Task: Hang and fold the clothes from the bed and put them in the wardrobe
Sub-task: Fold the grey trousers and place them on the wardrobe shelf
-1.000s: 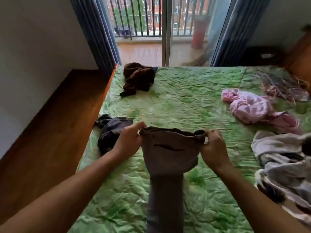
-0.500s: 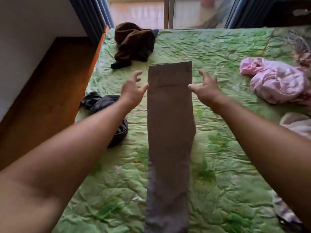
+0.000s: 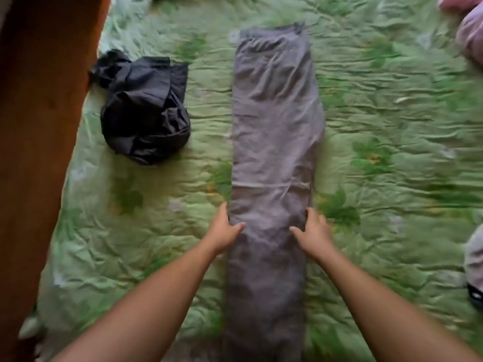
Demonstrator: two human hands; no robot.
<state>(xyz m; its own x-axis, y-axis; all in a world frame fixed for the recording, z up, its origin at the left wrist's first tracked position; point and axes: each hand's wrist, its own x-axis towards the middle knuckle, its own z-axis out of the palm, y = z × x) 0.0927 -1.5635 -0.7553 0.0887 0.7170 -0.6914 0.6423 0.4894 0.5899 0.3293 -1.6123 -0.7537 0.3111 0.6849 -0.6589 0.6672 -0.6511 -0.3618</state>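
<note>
- On the bed, seen from the head camera, a pair of grey trousers lies flat, folded lengthwise into a long strip running away from the person.
- The left hand sits at the strip's left edge, fingers fairly straight along the side and thumb spread over the cloth.
- The right hand mirrors it at the right edge, thumb reaching inward across the fabric; neither hand is closed round anything.
- A crumpled dark garment lies left of the trousers, apart from them, near the bed's edge.
- A pink garment shows at the upper right corner.
- A pale garment is cut off at the right border.
- Wooden floor runs along the left.
</note>
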